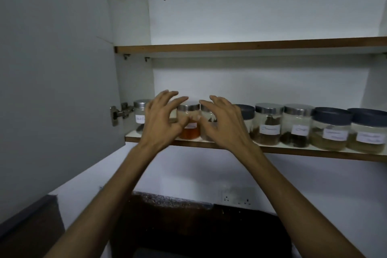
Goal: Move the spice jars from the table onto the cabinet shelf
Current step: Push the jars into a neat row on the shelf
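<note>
— Where had the spice jars got to?

— They stood in a row along the front of the lower cabinet shelf (293,150). From the left: a steel-lidded jar (140,111) near the hinge, then an orange-filled jar (189,125) with a steel lid, then one with dark contents (207,120) mostly hidden behind a hand. Farther right came a dark-lidded jar (247,113), two steel-lidded jars with brown contents (268,125) and dark contents (297,128), and two blue-lidded jars (330,128) and (368,130) at the far right. Most carried white labels, too blurred to read.

— And the hands?

— Both were raised in front of the shelf. The left hand (161,119) had its fingers spread and loosely bent, just left of the orange-filled jar, its fingertips reaching over towards the lid. The right hand (224,121) mirrored it just to the right, fingers splayed wide in front of the dark-contents jar. Neither hand gripped anything; whether any fingertip actually touched a jar, I couldn't tell, as the hands were blurred.

— Anything else in view?

— The upper shelf (251,45), the grey cabinet door (52,69) swung open at the left, and a wall socket (237,197) below, above a dark bench (188,226).
</note>
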